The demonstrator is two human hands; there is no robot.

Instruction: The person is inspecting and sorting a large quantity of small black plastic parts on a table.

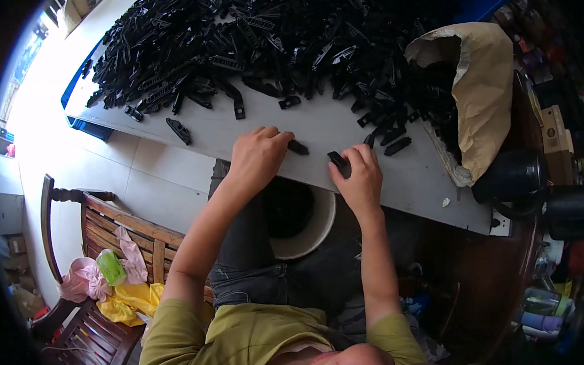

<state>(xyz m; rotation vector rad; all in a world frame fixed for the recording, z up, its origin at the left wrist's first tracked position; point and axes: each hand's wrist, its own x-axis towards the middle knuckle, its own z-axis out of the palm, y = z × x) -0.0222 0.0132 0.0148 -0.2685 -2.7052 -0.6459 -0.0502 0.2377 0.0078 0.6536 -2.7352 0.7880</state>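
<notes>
My left hand (259,156) is over the front part of the grey tabletop, fingers closed on one end of a small black plastic part (297,147). To its right, my right hand (360,179) pinches another short black plastic part (339,164) between thumb and fingers near the table edge. The two parts are apart. Behind both hands spreads a large heap of long black plastic parts (258,35), some with slotted sides. A few loose pieces lie just in front of it, among them one small block (289,102) and one piece (397,146) right of my right hand.
A torn brown paper sack (489,96) lies open at the table's right, black parts at its mouth. Below the table edge, between my legs, stands a pale bucket (332,220) with dark contents. A wooden bench (132,220) with cloths is at left; black mugs (513,174) stand far right.
</notes>
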